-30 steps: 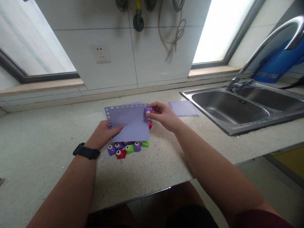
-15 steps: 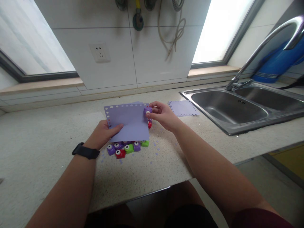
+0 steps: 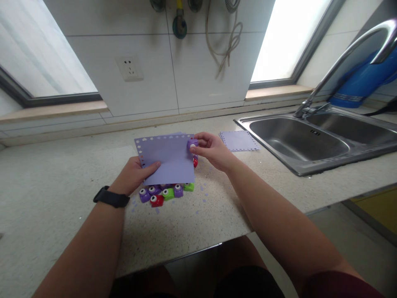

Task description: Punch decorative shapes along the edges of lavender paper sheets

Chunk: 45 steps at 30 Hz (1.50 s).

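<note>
A lilac sheet of paper (image 3: pixel 173 159) is held up over the counter, with small shapes punched along its top and left edges. My left hand (image 3: pixel 136 171) grips it at the left side, thumb on the front. At the sheet's right edge, my right hand (image 3: pixel 212 151) is closed on a purple craft punch (image 3: pixel 192 145) with a white button, thumb on that button. Below the sheet lie several more punches, among them a red punch (image 3: pixel 156 201), a green punch (image 3: pixel 168 194) and a purple punch (image 3: pixel 144 195). The sheet partly hides others.
Several punched lilac sheets (image 3: pixel 240 140) lie stacked right of my right hand, by the steel sink (image 3: pixel 297 142) with its tap (image 3: pixel 344 62). Lilac paper scraps dot the counter (image 3: pixel 186 231) around the punches. A tiled wall with a socket (image 3: pixel 129 68) stands behind.
Almost nothing differs. The upper left of the sheet has shifted very slightly left and up; both hands keep their hold, and the punch stays at the right edge.
</note>
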Motion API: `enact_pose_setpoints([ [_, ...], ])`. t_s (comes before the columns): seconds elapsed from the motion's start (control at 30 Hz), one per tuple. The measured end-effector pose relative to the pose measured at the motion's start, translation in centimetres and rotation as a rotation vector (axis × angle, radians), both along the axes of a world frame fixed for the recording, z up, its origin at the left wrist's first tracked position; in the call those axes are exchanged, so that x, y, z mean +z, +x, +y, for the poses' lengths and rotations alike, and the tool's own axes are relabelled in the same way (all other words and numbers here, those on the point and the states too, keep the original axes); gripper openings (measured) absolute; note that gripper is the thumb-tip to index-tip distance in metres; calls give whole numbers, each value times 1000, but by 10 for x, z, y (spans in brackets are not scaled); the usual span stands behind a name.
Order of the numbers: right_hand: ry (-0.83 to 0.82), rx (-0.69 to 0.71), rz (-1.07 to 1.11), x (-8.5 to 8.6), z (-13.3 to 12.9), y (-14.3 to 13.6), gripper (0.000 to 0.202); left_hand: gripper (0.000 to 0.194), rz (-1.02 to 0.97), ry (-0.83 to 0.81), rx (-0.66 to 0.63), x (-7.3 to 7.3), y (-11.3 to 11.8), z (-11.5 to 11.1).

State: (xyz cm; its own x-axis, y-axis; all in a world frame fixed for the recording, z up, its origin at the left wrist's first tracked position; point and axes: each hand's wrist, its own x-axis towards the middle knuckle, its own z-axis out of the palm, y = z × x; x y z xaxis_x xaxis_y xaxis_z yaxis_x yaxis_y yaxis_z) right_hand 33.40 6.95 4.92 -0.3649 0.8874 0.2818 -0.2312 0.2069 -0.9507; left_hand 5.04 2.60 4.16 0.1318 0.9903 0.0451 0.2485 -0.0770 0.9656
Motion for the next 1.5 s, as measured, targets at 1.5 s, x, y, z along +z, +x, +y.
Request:
enact_pose_setpoints([
  [1.5,-13,-31,10,6,-6,-5,35,46,84,46,-19,2,1,1],
])
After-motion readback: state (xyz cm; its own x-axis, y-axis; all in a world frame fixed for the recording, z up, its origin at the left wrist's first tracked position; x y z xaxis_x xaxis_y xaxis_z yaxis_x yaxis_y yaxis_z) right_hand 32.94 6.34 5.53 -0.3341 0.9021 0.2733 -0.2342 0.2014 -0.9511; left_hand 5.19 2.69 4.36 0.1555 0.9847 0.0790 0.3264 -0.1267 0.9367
